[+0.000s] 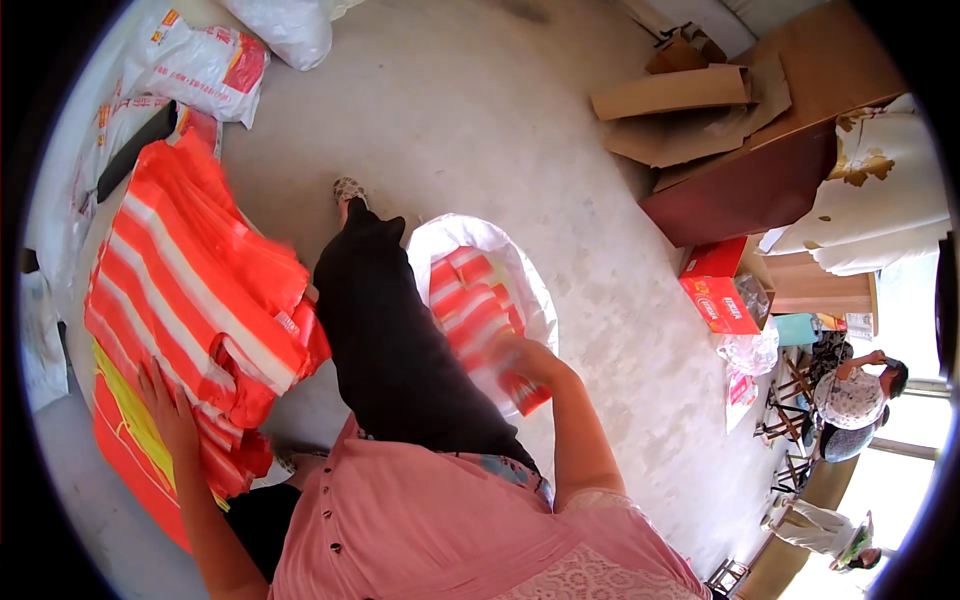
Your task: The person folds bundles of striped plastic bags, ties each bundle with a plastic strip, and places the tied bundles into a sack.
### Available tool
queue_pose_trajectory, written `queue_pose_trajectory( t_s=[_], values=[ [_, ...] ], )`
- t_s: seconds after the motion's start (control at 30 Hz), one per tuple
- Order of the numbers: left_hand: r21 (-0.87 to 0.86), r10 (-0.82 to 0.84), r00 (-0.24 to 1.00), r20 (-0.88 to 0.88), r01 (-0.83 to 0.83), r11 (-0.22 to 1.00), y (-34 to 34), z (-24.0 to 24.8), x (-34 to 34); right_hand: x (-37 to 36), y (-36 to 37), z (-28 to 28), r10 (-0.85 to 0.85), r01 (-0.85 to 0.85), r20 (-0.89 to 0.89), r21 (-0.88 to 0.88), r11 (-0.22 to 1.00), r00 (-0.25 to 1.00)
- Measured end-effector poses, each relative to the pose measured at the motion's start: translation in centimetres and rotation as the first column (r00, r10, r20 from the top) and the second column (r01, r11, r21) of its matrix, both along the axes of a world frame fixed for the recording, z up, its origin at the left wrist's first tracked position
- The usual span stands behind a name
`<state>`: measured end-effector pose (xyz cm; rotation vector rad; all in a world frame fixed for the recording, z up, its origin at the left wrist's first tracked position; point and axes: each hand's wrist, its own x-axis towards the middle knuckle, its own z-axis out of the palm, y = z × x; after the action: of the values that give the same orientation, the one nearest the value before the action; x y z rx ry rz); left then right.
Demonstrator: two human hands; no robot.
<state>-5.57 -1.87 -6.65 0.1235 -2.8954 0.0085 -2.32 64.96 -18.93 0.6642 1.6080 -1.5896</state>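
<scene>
My left hand (170, 415) lies flat on a big pile of red-and-white striped sheets (190, 270) at the left, its fingers stretched out. The sheets look thin and soft, with cut-out openings near their right edge. A yellow sheet (135, 420) shows beneath them at the left edge. My right hand (530, 360) reaches over the open white sack (537, 300) on the floor, and its fingers are smeared by motion. Inside the sack are red-and-white striped pieces (465, 300). A small red piece (522, 392) shows just below the right hand; whether I hold it is unclear.
Full white plastic sacks (200, 75) lie at the upper left. My leg in black trousers (390, 320) stands between pile and sack. Cardboard (690, 110) and a red box (718, 290) are at the right. A seated person (850, 395) and another person (820, 530) are farther off.
</scene>
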Motion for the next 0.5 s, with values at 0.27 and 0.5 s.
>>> queue_pose_trajectory(
  t_s=[0.27, 0.5],
  values=[
    [-0.017, 0.001, 1.000, -0.001, -0.001, 1.000, 0.2, 0.6, 0.2, -3.3, 0.6, -8.0, 0.111, -0.087, -0.107, 0.210, 0.974, 0.988],
    [0.013, 0.038, 0.999, 0.022, -0.038, 0.999, 0.7, 1.0, 0.4, -2.1, 1.7, -17.6, 0.239, -0.119, -0.259, 0.408, 0.905, 0.936]
  ],
)
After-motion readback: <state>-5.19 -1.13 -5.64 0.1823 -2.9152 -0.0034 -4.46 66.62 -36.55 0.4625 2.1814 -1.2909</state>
